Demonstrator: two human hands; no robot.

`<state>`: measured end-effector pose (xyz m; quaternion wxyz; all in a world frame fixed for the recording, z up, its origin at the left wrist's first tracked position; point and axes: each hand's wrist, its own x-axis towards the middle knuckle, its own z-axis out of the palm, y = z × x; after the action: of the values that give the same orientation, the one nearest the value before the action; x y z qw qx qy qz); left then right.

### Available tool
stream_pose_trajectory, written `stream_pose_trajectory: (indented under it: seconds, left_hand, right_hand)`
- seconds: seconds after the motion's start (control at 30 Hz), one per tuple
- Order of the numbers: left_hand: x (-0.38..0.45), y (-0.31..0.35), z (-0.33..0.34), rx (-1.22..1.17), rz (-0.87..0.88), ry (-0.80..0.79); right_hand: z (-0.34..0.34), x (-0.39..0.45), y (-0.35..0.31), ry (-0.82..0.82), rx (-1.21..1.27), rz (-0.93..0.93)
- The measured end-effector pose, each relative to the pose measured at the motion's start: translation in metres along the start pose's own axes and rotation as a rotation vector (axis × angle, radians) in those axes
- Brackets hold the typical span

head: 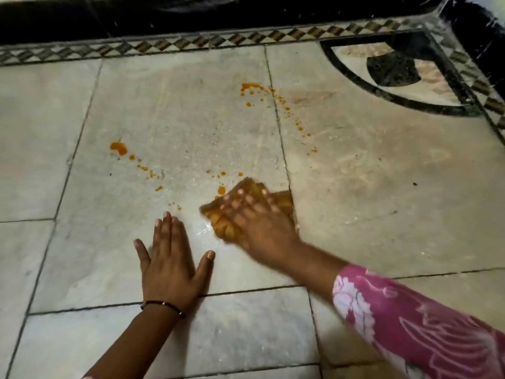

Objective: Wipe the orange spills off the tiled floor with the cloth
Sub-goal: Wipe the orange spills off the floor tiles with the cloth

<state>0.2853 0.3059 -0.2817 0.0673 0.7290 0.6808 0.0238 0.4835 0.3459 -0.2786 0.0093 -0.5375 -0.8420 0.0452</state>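
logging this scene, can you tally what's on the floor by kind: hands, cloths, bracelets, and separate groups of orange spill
Hands: 2 (left hand flat on the floor, right hand pressing the cloth)
Cloths: 1 (orange-stained cloth)
Bracelets: 1 (bracelet on the left wrist)
Orange spill groups: 3 (left trail, top trail, drops by the cloth)
Total: 7
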Motion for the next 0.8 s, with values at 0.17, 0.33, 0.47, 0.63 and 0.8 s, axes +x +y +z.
stream_pose_trajectory:
  seconds: [0.17,0.33,0.47,0.63,0.8]
  left_hand:
    - [-0.002,0.000,0.010,-0.001,0.017,-0.009]
    - [-0.003,-0.001,0.013,0.015,0.013,0.013]
    - [-0.001,0.000,0.012,0.026,0.002,-0.020]
    - [-0.002,0.001,0.012,0.018,0.000,-0.050]
    - [-0.002,0.000,0.014,0.009,0.007,-0.023]
  right_hand:
    - [0.000,-0.017,0.036,0.043,0.043,0.107]
    - [-0.001,-0.060,0.073,0.005,0.051,-0.113]
    - [-0.007,0.017,0.101,0.035,0.143,0.242]
    - [-0.012,0.103,0.061,-0.048,0.136,0.279]
    - [-0.007,0.043,0.020,-0.139,0.122,-0.142]
